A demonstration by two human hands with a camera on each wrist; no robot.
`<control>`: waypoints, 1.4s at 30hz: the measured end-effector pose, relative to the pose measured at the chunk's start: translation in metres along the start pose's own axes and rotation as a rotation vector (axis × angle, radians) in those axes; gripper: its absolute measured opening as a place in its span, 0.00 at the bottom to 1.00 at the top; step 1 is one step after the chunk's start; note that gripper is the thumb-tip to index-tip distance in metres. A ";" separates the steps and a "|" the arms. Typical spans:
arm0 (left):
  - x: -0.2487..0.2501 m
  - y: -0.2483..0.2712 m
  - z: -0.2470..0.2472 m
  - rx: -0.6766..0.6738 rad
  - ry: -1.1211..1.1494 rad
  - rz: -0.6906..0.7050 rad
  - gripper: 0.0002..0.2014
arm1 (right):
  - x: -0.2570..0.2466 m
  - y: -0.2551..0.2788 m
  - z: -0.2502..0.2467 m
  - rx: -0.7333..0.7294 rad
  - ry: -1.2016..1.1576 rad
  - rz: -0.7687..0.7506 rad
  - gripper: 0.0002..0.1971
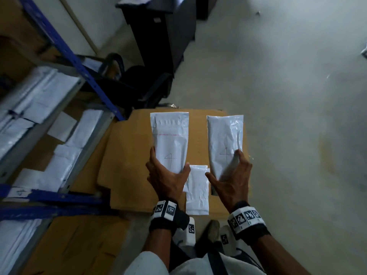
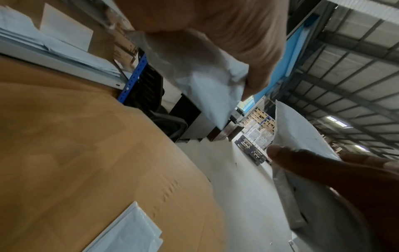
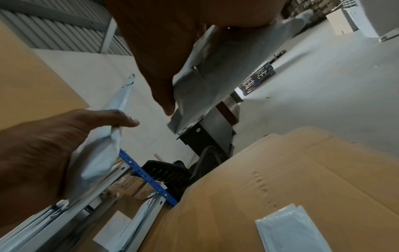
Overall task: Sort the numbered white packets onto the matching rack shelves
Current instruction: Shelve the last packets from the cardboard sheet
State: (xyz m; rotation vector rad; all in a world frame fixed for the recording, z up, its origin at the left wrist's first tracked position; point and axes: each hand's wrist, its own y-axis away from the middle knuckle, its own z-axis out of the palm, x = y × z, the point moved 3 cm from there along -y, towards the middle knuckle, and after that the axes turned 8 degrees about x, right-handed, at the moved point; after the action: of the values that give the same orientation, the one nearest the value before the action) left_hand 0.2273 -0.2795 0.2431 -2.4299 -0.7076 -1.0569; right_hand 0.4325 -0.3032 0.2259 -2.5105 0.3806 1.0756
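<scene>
Left packet: a flat white plastic mailer packet (image 1: 170,141) with a handwritten 4 and a thin pink line across it, held up above the cardboard, its lower end in the left hand (image 1: 166,179).
Left hand: thumb on one long edge, fingers on the other, pinching the packet's lower end between them; in the left wrist view the thumb (image 2: 248,56) presses into the crumpled plastic.
Right packet: a second, more wrinkled white plastic packet (image 1: 225,143), also marked 4, held up just beside the first, the two apart.
Right hand: the right hand (image 1: 231,181) clasps the lower end, thumb and fingers spread around its edges.
Remaining packets: a small stack of white packets (image 1: 197,193) lies flat near the cardboard's near edge, between the two wrists.
Support: a flattened brown cardboard sheet (image 1: 127,151) on the grey concrete floor (image 1: 288,86).
Rack: a blue-and-grey metal rack (image 1: 83,72) stands off the cardboard's left edge, its shelves holding rows of white packets (image 1: 39,92); a paper label marked 4 (image 1: 19,192) sits on a blue beam.
Beyond: a black office chair (image 1: 139,84) past the cardboard's far edge.
</scene>
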 end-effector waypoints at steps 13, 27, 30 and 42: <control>-0.064 -0.041 -0.137 0.057 -0.033 0.033 0.57 | -0.106 0.065 0.062 0.023 -0.116 -0.044 0.60; -0.169 -0.079 -0.220 0.042 -0.061 -0.057 0.55 | -0.169 0.140 0.124 -0.089 0.012 -0.019 0.54; -0.174 -0.095 -0.215 0.046 -0.062 -0.065 0.49 | -0.166 0.127 0.137 -0.078 -0.011 0.009 0.51; -0.246 -0.197 -0.214 0.042 -0.283 -0.112 0.48 | -0.187 0.082 0.249 -0.261 -0.147 0.100 0.52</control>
State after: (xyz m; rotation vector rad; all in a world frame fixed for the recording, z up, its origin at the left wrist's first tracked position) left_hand -0.1519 -0.3085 0.2237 -2.5552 -0.9557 -0.7348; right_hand 0.1177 -0.2473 0.1864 -2.6363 0.3453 1.4219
